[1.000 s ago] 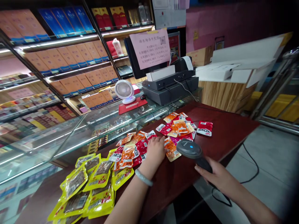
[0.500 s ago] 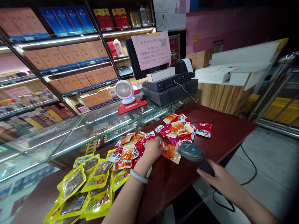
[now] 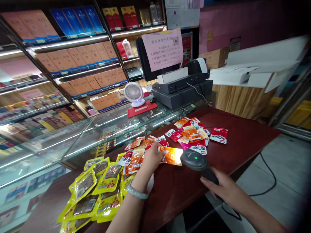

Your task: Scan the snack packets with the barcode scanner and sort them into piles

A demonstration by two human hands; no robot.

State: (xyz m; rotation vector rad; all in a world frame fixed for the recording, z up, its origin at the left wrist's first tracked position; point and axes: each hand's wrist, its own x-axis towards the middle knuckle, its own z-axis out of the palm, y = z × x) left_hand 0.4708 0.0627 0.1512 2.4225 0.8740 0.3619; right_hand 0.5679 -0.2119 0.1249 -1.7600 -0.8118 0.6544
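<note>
My left hand, with a pale bangle at the wrist, pinches an orange snack packet by its left end. My right hand is wrapped round the handle of a black barcode scanner. The scanner's head points left at the packet, whose right end is brightly lit; a green light glows on top of the scanner. Left of my left hand lie more orange and red packets. A pile of yellow-edged snack bags is nearest me on the left. Beyond the scanner is another heap of orange and red packets.
A single red packet lies to the right on the dark red table. Behind stand a glass display counter, a small white fan, a cash register and a monitor with a pink notice. The scanner's cable loops at the right.
The orange packet has been raised and tilted towards the scanner, and its end is now lit. The scanner's light has turned from blue to green. The view has shifted slightly.
</note>
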